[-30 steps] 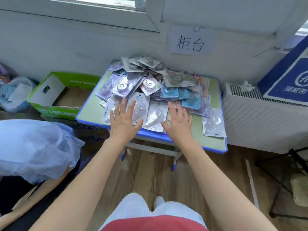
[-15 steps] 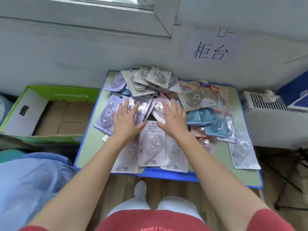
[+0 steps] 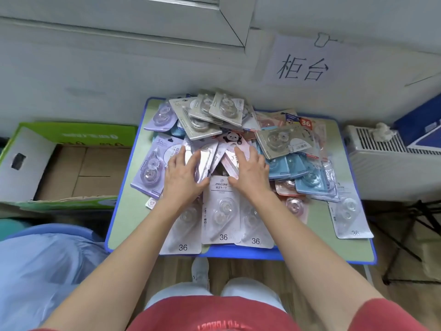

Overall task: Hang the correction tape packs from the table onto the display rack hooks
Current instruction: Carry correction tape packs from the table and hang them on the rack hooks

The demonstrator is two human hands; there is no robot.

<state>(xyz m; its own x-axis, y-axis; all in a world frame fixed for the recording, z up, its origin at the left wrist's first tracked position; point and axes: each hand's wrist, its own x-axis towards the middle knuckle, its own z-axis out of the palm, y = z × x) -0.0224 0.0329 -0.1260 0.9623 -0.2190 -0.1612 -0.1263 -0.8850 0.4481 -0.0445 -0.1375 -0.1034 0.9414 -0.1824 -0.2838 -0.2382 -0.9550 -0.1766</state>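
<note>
Hanging apparently not begun: correction tape packs (image 3: 220, 211) lie heaped on the table (image 3: 126, 211), left hand (image 3: 182, 180) and right hand (image 3: 251, 174) spread flat atop, rack unseen.

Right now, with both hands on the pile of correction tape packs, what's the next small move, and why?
Probably close the left hand and right hand into a grip on the packs between them and lift. Both hands lie flat on the pile, fingers straight, holding nothing; no rack is in view.
</note>
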